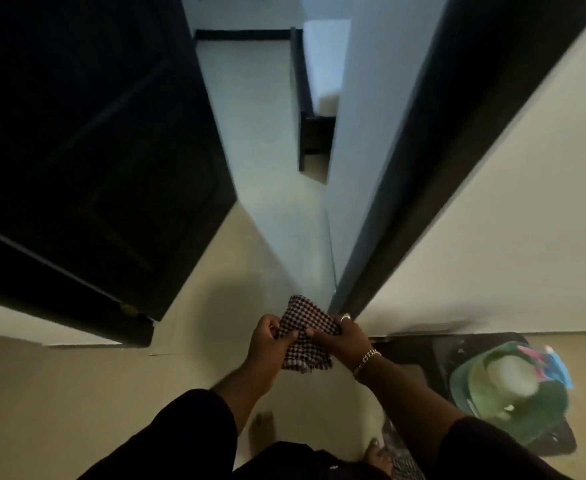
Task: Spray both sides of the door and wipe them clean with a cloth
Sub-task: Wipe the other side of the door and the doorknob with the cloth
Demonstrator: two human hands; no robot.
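A dark panelled door [87,150] stands open on the left, swung into the lit room beyond. In front of me both hands hold a red-and-white checked cloth [305,323] at waist height, just before the doorway. My left hand [267,341] grips its left side with curled fingers. My right hand [343,336], with a ring and a chain bracelet, grips its right side. No spray bottle is plainly visible.
The dark door frame [406,168] runs up the right side beside a cream wall [509,220]. A low dark table [423,355] at the right carries a green container [509,393] and colourful items. A dark bed frame [302,116] lies in the room beyond. My bare feet stand on the tiled floor [111,393].
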